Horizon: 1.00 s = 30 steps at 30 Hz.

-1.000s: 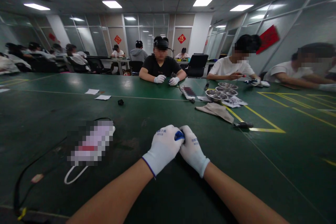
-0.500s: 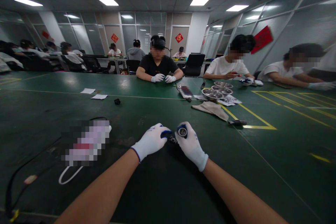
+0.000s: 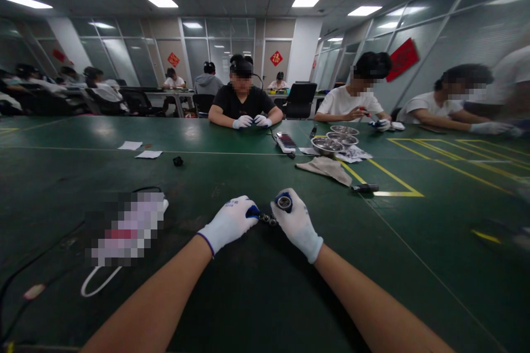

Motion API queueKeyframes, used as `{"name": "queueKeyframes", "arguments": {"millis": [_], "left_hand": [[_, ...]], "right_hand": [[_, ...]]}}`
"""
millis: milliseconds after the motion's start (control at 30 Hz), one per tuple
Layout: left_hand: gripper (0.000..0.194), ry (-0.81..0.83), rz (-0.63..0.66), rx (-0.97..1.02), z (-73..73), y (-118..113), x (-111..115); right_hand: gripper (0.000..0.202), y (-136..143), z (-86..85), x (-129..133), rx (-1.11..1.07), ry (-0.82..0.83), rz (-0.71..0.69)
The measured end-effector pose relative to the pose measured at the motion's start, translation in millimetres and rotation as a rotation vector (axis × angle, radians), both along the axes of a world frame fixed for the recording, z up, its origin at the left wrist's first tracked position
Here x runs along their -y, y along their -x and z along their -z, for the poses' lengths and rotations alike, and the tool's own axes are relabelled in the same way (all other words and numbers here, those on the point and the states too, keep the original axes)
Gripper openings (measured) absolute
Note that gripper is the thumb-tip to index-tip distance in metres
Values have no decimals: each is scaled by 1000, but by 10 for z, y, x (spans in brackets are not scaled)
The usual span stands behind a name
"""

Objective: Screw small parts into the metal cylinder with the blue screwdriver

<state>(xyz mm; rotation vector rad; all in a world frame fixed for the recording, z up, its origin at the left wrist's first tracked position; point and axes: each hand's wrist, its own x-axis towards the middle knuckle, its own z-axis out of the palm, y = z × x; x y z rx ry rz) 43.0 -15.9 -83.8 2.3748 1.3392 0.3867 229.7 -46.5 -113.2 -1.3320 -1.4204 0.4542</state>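
Fingers (image 3: pixel 252 212) of the gloved left hand (image 3: pixel 230 219) drawn narrow in the head view, seemingly pinching one end of the small metal links (image 3: pixel 268 219), probably for having them stretched and easy to see. Other end close against the right hand (image 3: pixel 298 226); cannot tell whether joined to anything there. Curled closely around a round metal piece (image 3: pixel 284 202) on the right side, with its end face turned upward, perhaps for looking at it. All held low over the green worktop (image 3: pixel 248 298), in front of the body, likely for steadiness of both arms. Far to the left, a blurred pale device (image 3: pixel 132 220), probably put aside from the elbows. Ahead on the right, a grey cloth (image 3: pixel 323 170) near a black tool (image 3: pixel 365 188) and metal bowls (image 3: pixel 327 152), perhaps placed for wiping and for small parts.
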Motion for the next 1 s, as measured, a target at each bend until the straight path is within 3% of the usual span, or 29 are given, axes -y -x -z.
{"name": "queueKeyframes", "arguments": {"millis": [300, 567, 733, 833, 1000], "left_hand": [[16, 6, -2, 23, -26, 36, 9], [23, 44, 113, -45, -105, 87, 60], [23, 35, 98, -54, -120, 82, 72], [19, 60, 116, 74, -192, 80, 77], [19, 90, 114, 472, -345, 49, 121]], "right_hand": [[20, -3, 27, -24, 48, 11, -23], [18, -7, 25, -18, 43, 38, -47], [21, -8, -5, 15, 13, 46, -171], [22, 14, -40, 48, -5, 19, -224], [20, 65, -77, 88, -32, -6, -267]]}}
